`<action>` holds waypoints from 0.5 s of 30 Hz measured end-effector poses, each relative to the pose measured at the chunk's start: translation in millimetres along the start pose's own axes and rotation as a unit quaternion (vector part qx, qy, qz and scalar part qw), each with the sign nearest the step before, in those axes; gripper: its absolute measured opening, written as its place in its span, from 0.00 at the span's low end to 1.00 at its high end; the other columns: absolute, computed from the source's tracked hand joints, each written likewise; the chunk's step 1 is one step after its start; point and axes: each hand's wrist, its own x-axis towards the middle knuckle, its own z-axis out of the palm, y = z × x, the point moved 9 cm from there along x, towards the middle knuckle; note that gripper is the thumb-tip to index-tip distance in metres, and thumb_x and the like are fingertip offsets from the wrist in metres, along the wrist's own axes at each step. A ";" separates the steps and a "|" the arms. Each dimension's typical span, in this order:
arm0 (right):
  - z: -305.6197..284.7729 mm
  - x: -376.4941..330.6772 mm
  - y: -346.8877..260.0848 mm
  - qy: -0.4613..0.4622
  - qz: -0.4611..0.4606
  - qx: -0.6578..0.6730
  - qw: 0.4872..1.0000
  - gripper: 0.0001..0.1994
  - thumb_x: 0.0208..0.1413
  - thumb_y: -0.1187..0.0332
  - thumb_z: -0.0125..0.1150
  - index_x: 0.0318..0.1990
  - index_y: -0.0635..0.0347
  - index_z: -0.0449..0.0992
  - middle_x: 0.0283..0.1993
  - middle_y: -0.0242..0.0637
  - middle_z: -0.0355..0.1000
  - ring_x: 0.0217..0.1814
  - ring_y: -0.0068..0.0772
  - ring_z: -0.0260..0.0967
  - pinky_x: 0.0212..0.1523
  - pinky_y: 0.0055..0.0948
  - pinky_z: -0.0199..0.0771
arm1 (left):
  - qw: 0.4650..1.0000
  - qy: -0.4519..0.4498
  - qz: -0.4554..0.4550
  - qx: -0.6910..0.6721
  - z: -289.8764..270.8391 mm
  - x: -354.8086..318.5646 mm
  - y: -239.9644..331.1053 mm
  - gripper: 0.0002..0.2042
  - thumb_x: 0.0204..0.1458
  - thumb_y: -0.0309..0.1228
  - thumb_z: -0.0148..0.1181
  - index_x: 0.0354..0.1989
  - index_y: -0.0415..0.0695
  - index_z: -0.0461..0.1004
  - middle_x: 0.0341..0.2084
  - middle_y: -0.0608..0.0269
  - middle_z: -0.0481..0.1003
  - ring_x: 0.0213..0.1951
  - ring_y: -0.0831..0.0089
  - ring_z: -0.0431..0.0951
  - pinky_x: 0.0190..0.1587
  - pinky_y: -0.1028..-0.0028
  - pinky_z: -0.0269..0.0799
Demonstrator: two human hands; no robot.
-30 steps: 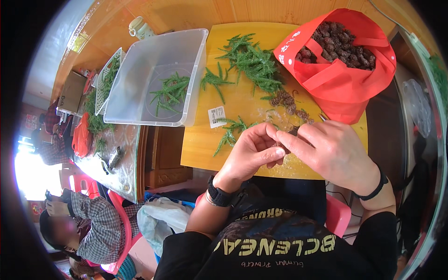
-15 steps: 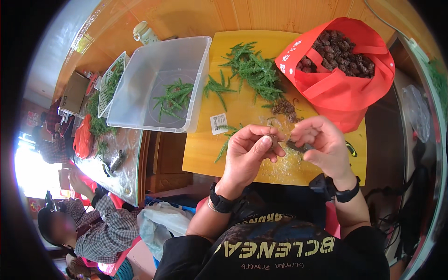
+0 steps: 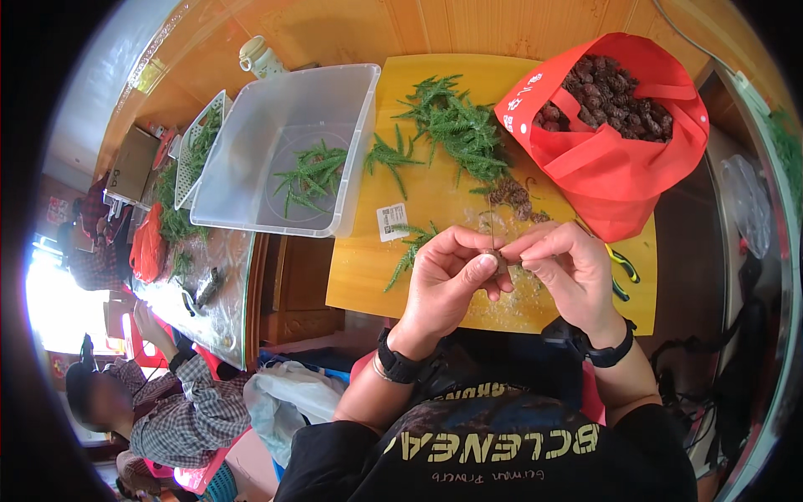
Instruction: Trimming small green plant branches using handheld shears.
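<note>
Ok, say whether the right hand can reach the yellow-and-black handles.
Probably yes: the right hand sits just left of the handles, nothing visibly covering them, though it's busy at the small brown piece.

1 small brown pine cone (image 3: 501, 263) is held up, slightly below and to the right of the frame's centre. It is pinched at the sides and largely covered, so its full shape and tilt cannot be told. Just above it, 1 thin dark wire (image 3: 492, 219) is seen, nearly straight and upright, pointed toward the top of the frame; its lower end is hidden.
</note>
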 end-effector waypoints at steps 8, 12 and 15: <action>4.8 -3.3 5.5 -0.023 0.066 0.054 0.996 0.02 0.56 0.75 0.52 0.34 0.62 0.65 0.37 0.43 0.71 0.40 0.28 0.69 0.41 0.25 0.69 | 1.000 -0.008 -0.009 -0.013 1.0 -1.9 0.3 0.06 0.53 0.24 0.55 0.37 0.37 0.69 0.27 0.56 0.75 0.28 0.72 0.77 0.27 0.78 0.73; 4.2 -3.0 10.7 -0.042 0.113 0.126 0.985 0.03 0.57 0.75 0.51 0.34 0.62 0.65 0.37 0.42 0.70 0.39 0.27 0.67 0.42 0.25 0.68 | 1.000 -0.016 -0.020 -0.006 4.0 -1.8 0.4 0.05 0.53 0.24 0.55 0.36 0.37 0.69 0.28 0.55 0.75 0.27 0.72 0.77 0.27 0.78 0.73; 6.5 -3.3 10.4 -0.074 0.152 0.095 0.981 0.03 0.57 0.75 0.51 0.34 0.62 0.64 0.37 0.42 0.70 0.39 0.26 0.67 0.43 0.25 0.68 | 0.999 -0.017 -0.028 0.005 3.6 -4.2 -0.7 0.05 0.53 0.24 0.55 0.36 0.36 0.69 0.29 0.55 0.75 0.27 0.72 0.77 0.27 0.78 0.73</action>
